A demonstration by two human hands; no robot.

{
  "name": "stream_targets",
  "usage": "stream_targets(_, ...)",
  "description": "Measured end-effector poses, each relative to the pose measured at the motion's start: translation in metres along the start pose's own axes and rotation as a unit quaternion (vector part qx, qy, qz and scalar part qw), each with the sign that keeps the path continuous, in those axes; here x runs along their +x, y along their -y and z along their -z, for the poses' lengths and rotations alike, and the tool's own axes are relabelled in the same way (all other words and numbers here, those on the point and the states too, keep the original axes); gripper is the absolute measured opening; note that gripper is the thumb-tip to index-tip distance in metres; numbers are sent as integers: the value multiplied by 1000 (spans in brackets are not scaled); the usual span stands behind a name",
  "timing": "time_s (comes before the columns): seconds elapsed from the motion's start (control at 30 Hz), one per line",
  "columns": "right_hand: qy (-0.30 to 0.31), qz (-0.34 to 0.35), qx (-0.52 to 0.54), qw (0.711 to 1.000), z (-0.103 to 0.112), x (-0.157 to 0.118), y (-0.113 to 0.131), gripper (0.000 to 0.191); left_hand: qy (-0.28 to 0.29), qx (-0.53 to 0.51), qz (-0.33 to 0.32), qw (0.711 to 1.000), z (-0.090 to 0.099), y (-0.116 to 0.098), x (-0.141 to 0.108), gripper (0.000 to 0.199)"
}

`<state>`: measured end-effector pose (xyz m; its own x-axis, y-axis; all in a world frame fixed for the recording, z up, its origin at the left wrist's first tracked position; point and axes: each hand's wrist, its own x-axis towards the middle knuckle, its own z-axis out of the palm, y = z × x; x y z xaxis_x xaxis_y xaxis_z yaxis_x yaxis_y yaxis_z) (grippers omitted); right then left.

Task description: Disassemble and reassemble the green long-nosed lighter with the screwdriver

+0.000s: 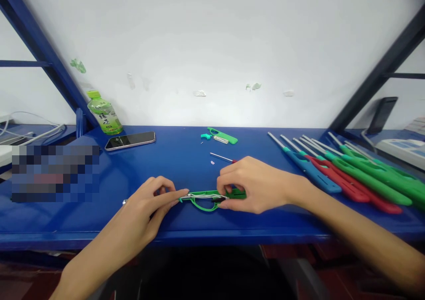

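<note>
A green plastic lighter shell (203, 201) with a white wire and metal parts along its top lies near the front edge of the blue table (179, 163). My left hand (151, 205) pinches its left end with fingertips. My right hand (252, 185) covers and grips its right end, hiding that part. Behind my right hand lies a thin screwdriver (222, 158) with a red handle, partly hidden.
Several long-nosed lighters, blue, red and green (345, 176), lie in a row at the right. A green half shell with small parts (222, 136) sits at the back centre. A phone (130, 140) and a green bottle (103, 113) stand at the back left.
</note>
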<state>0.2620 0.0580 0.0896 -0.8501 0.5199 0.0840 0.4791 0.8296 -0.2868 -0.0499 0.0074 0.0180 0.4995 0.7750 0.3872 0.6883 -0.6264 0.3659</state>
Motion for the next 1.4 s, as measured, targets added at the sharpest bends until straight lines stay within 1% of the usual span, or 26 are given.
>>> stream_targets(0.1, -8, -4, 9, 1000, 2, 0, 1, 15, -8, -2, 1, 1000, -1, 0, 0, 37)
stream_targets(0.2, -19, -14, 2, 1000, 1, 0, 1, 16, -7, -2, 2, 1000, -1, -1, 0, 37)
stream_targets(0.33, -23, -27, -24, 999, -3, 1, 0, 6, -5, 0, 4, 1000, -1, -3, 0, 38)
stream_targets(0.43, -19, -39, -34, 998, -4, 2, 0, 9, -5, 0, 5, 1000, 0, -4, 0, 38)
stream_targets(0.57, 0, -70, -25, 997, -5, 5, 3, 16, -2, 2, 7, 1000, 1, -3, 0, 37)
stream_targets(0.7, 12, -98, -17, 995, -6, 7, 7, 16, -10, 5, 0, 1000, 0, -2, 1, 36)
stream_targets(0.8, 2, -109, -23, 994, -7, 8, 9, 14, -17, 7, -6, 1000, 0, -3, 2, 36)
stream_targets(0.9, -20, -102, -37, 994, -7, 8, 7, 10, -27, 8, -11, 1000, 1, -3, 2, 36)
stream_targets(0.97, -27, -93, -53, 994, -7, 7, 5, 11, -27, 8, -11, 1000, 1, -4, 2, 36)
stream_targets(1.07, -23, -75, -94, 992, -7, 6, 2, 11, -19, 10, -2, 1000, 1, -4, 1, 37)
stream_targets(1.2, -8, -37, -144, 989, -8, 4, -1, 12, -10, 10, -8, 1000, 1, -3, 2, 36)
stream_targets(1.3, -16, -12, -160, 987, -8, 2, -3, 13, -16, 7, -12, 1000, 1, -3, 3, 36)
stream_targets(1.4, -27, -3, -173, 985, -8, 2, -3, 16, -17, 2, -10, 1000, 0, -3, 3, 35)
